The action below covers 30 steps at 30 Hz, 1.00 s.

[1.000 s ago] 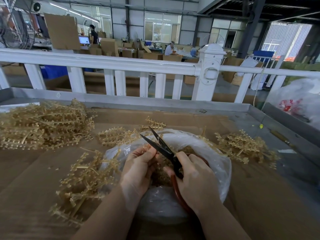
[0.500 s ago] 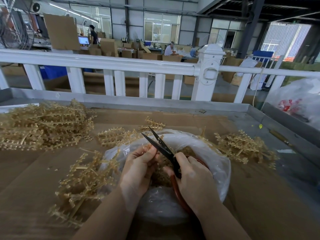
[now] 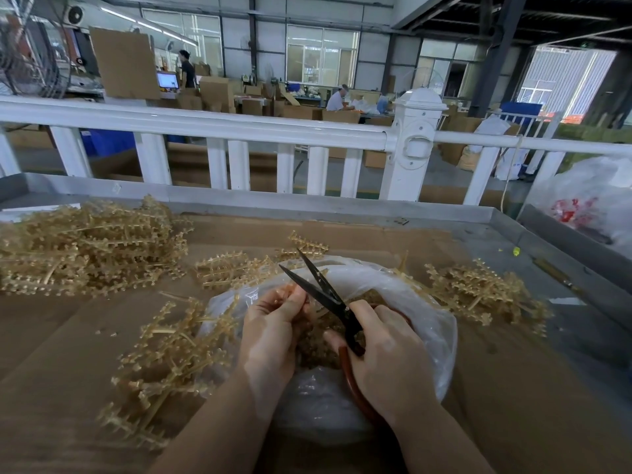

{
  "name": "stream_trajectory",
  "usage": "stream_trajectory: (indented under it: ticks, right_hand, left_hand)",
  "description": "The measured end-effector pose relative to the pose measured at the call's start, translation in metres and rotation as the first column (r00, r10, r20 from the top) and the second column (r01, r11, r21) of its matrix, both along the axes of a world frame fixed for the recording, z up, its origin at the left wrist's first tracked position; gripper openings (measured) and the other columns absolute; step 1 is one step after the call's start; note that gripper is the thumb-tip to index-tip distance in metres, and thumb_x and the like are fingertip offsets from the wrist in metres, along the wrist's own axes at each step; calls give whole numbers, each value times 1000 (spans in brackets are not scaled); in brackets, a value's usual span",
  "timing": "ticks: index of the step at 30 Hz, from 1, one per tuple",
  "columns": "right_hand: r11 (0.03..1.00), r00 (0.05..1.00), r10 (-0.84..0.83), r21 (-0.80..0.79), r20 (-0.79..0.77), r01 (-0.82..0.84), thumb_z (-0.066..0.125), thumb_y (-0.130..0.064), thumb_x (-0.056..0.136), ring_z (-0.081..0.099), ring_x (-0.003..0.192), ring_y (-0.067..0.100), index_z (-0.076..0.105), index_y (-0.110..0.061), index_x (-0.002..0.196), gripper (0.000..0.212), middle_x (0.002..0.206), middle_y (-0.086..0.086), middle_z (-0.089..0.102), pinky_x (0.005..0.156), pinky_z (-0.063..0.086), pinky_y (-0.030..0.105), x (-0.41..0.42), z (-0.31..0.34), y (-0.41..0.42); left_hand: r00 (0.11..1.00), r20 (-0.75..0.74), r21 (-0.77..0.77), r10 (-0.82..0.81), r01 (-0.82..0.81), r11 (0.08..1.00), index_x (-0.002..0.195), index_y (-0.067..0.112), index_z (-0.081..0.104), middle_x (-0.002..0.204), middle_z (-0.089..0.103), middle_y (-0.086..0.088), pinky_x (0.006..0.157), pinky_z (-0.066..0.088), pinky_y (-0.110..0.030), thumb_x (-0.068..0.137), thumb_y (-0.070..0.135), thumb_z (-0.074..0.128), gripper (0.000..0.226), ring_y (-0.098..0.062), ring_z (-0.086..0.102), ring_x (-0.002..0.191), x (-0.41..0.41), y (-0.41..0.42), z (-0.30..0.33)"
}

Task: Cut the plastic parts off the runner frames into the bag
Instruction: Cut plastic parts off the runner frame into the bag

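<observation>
A clear plastic bag (image 3: 424,313) lies open on the cardboard-covered table, with small tan cut parts (image 3: 318,340) heaped inside. Over the bag my left hand (image 3: 270,333) pinches a small tan runner frame piece (image 3: 290,292) at its fingertips. My right hand (image 3: 386,357) grips the red handles of black-bladed scissors (image 3: 318,289). The blades stand open and point up and away, right beside the pinched piece. Much of the piece is hidden behind my left fingers.
Tan runner frames lie in a big pile (image 3: 85,248) at far left, a loose heap (image 3: 164,357) near my left arm, a few (image 3: 232,271) behind the bag, and another heap (image 3: 478,292) at right. A white railing (image 3: 239,131) runs behind the table. A filled plastic sack (image 3: 588,200) sits at far right.
The hands and scissors have barely moved. The blades stay open by the piece in my left fingers.
</observation>
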State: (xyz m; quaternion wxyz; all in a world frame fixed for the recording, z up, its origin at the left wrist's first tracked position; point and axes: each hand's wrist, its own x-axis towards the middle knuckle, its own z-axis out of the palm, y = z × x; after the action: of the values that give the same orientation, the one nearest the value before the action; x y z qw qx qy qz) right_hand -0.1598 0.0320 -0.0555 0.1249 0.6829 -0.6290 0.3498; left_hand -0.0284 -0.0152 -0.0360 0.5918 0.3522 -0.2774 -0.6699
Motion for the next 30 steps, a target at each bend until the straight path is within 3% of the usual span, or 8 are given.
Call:
stream_trajectory:
  ticks: [5,8,12,16,21,24,26,30]
  right_hand:
    - [1000,1000,1,-4,6,0,60,-48,84,60,79,14,64,-21,99,31,82,-5,63,70,51,26,1,1,0]
    - [1000,999,22,0,47,-22,50,-53,88,59,78,13,63,-20,99,37,81,-6,62,69,50,26,1,3,1]
    - [1000,1000,9,-5,19,-9,56,-49,85,60,73,11,64,-20,96,32,78,-7,63,66,47,23,2,4,1]
    - [1000,1000,-23,20,-12,23,65,-46,83,60,77,12,64,-22,99,29,81,-7,63,68,44,21,2,3,1]
    - [999,1000,-24,28,-15,24,64,-47,82,59,78,13,64,-23,100,30,81,-7,62,69,43,21,2,2,1]
    - [999,1000,-10,31,8,10,63,-47,84,59,78,12,64,-22,99,29,81,-7,62,69,46,23,1,2,0]
    - [1000,1000,6,20,24,-6,61,-47,85,59,76,11,63,-21,96,28,79,-8,62,67,46,22,1,2,0]
    - [1000,999,17,10,31,-18,62,-46,84,57,69,7,64,-21,96,28,75,-9,61,64,40,16,0,2,-1]
  left_hand:
    - [998,39,-71,-54,57,996,65,9,65,61,63,-8,58,57,-30,90,-1,55,28,-16,63,56,-1,1,-1]
    - [991,84,-97,-103,111,989,76,4,65,69,68,-11,58,57,-32,89,2,57,15,-20,67,65,0,1,-2]
    - [992,92,-58,-92,98,994,78,3,65,72,64,-13,72,57,-40,89,3,58,13,-24,63,69,0,0,-2]
    - [997,42,-28,-58,59,998,73,6,62,58,58,-4,58,52,-27,89,2,56,18,-13,55,52,1,0,-2]
    - [998,25,-18,-52,53,998,73,5,59,56,56,-5,66,47,-32,91,-1,53,20,-15,52,54,0,-1,-2]
    - [995,36,-21,-88,89,996,76,3,60,59,57,-6,63,51,-30,89,-1,54,15,-15,53,54,0,-1,-2]
    - [993,40,-28,-110,111,993,78,2,62,64,58,-9,63,53,-30,88,1,56,11,-17,55,58,1,-2,-3]
    - [988,44,-39,-149,151,988,87,-1,64,90,56,-23,79,49,-44,83,8,61,11,-34,53,85,1,-2,-3]
